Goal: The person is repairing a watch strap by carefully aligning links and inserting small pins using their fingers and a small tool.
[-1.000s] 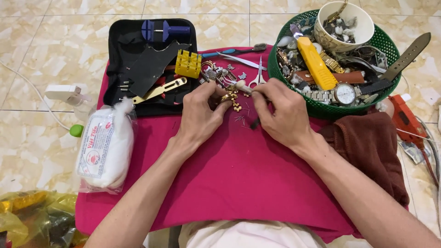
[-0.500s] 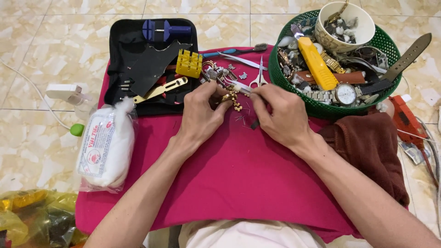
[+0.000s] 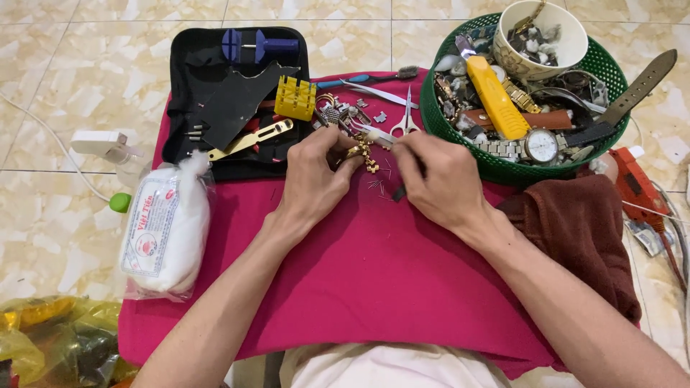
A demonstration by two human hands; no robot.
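Barely shifting since half a second ago, both hands are keeping to the same spot on the red cloth (image 3: 374,273). Left hand (image 3: 316,176) is pinching a gold bracelet (image 3: 364,154) in its fingers; right hand (image 3: 438,176) is gripping a thin tool against it, beside the green basket (image 3: 438,129), so the link work looks unfinished.

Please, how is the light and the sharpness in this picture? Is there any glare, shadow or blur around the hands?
Head view: the light is soft and even, the shadows faint; the left hand and right hand look sharp, with no clear motion blur; mild shine shows on the floor tiles, the yellow tool and the plastic bag of white cotton; the small gold links are too fine to resolve.
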